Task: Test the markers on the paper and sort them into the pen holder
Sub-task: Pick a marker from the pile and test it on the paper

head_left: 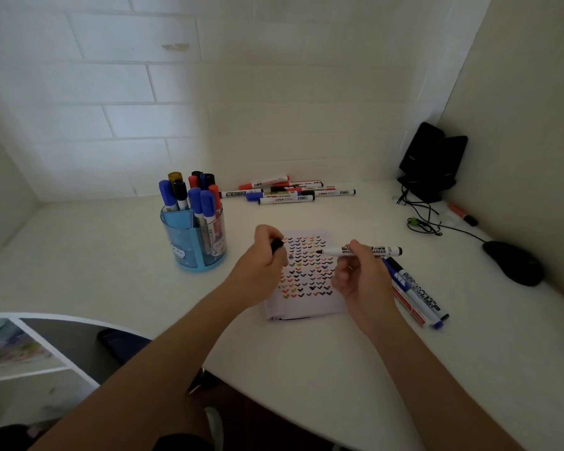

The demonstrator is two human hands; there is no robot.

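Observation:
A white paper [306, 307] covered with rows of coloured check marks lies on the desk in front of me. My right hand [362, 275] grips an uncapped black whiteboard marker [378, 250], its tip pointing left just above the paper. My left hand [267, 258] pinches the black cap [276, 245] over the paper's left edge. The blue translucent pen holder [194, 242] stands to the left, filled with several blue, red and black markers. A pile of several markers [290, 192] lies near the back wall. Three markers [417, 294] lie right of the paper.
A black mouse [513, 263] with its cable sits at the right. Black speakers [432, 157] stand in the back right corner, with an orange-capped marker [462, 214] beside them. The white desk edge [241, 382] curves near my arms; a shelf unit [30, 353] is lower left.

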